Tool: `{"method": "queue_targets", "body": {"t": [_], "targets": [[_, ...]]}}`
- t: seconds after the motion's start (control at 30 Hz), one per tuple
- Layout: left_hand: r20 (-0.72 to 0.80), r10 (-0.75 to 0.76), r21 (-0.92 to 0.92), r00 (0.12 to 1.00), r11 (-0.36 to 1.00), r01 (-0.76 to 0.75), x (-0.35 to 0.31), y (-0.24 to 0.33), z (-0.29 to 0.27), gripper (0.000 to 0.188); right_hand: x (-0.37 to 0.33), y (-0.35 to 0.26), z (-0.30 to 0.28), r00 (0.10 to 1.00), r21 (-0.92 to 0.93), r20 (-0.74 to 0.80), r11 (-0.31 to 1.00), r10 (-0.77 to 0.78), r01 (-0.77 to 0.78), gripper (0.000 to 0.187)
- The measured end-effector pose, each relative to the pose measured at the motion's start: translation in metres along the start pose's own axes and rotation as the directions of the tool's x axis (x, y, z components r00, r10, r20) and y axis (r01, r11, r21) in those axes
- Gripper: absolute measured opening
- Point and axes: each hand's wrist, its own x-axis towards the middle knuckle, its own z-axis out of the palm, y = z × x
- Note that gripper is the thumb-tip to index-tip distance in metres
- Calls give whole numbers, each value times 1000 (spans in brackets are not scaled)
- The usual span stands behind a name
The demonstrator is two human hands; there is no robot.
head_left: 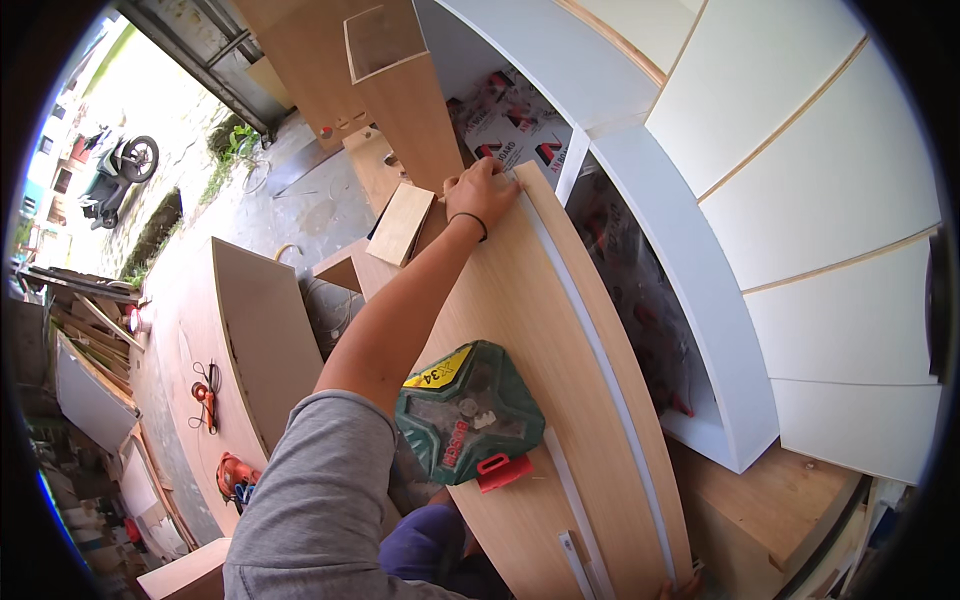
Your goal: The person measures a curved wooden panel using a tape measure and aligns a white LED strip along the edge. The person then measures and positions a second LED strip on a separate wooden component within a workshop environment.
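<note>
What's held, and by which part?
Left hand touches the far end of the long, pale wood-grain board; right hand, barely visible, is at its near right edge. Whether either grips can't be told.

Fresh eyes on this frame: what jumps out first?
Probably the green-and-yellow case, lying on the long wood-grain panel in mid-picture. Next, the person's outstretched left hand at the panel's far end, beside the top of a long pale strip. Then the parked motorbike, outdoors in the glare at upper left.
</note>
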Motion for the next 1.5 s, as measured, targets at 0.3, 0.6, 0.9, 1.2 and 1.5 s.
{"method": "queue_targets", "body": {"t": [0.3, 0.6, 0.9, 1.2, 1.5], "targets": [[5, 34, 81, 999, 996, -34, 2, -1, 0, 47, 0, -10, -2, 1000, -1, 1, 1000, 18, -18, 91], [45, 52, 41, 998, 998, -54, 0, 7, -3, 44, -1, -12, -6, 999, -12, -19, 999, 38, -38, 85], [164, 39, -920, 986, 368, 138, 1, 30, -33, 18, 0, 1, -2, 989, -87, -68, 987, 130, -135, 79], [97, 78, -979, 992, 187, 81, -59, 136, -247, 13, 26, -146, -20, 906, 150, -346, 939, -244, 310, 57], [21, 130, -998, 991, 67, 13, -84, 126, -354, 13, -54, -177, -183, 869, 237, -293, 850, -399, 471, 27]]}}
